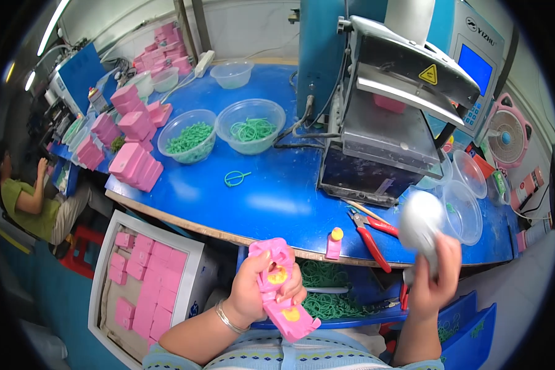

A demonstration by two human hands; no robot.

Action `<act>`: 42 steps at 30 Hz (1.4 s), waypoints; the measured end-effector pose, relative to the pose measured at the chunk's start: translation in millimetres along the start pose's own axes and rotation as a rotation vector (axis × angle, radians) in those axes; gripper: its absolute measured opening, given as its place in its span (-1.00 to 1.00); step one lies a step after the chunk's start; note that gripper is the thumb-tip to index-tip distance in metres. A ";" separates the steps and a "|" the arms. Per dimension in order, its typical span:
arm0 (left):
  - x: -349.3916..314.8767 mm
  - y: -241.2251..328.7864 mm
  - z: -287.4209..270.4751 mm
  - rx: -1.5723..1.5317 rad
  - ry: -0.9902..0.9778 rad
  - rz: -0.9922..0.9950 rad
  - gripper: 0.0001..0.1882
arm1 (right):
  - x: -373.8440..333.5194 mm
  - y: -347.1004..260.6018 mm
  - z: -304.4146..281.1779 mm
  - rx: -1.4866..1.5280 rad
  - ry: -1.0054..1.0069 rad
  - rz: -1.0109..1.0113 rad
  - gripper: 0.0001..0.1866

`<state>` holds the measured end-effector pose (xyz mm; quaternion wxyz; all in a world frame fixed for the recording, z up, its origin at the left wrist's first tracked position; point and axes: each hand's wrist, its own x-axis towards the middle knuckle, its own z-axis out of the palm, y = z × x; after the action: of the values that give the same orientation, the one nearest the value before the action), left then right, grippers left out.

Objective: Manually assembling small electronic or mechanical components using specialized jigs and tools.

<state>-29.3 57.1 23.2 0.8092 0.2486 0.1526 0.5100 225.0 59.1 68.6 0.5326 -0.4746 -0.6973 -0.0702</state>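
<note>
Within left grip (251, 287), pink piece (298, 327), ends protruding

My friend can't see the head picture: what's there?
A person's left hand grips a pink object with yellow patches; the right hand holds a blurred white object. Ahead, a blue table bears green pieces in bowls and a machine.

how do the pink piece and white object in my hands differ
The pink piece bears yellow patches; the white object shows none. The pink piece looks angular below; the white object has a rounded top. Both are held, in the left hand and right hand respectively.
</note>
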 end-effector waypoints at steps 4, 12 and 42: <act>-4.8 1.9 25.1 0.199 0.329 0.033 -0.54 | -1.8 -50.6 25.0 0.158 -0.527 -0.432 -0.74; -1.4 4.7 35.6 0.151 0.372 -0.141 -0.56 | 0.1 -51.7 18.9 0.232 -0.478 -0.408 -0.60; -26.4 11.1 -0.6 1.813 -0.034 0.718 -0.34 | 5.3 -46.2 64.2 0.590 -0.704 -0.177 -0.63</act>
<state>-49.3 37.4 28.7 0.1095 0.8160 0.3906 0.4118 147.6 76.0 64.6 0.3676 -0.2368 -0.8635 0.2514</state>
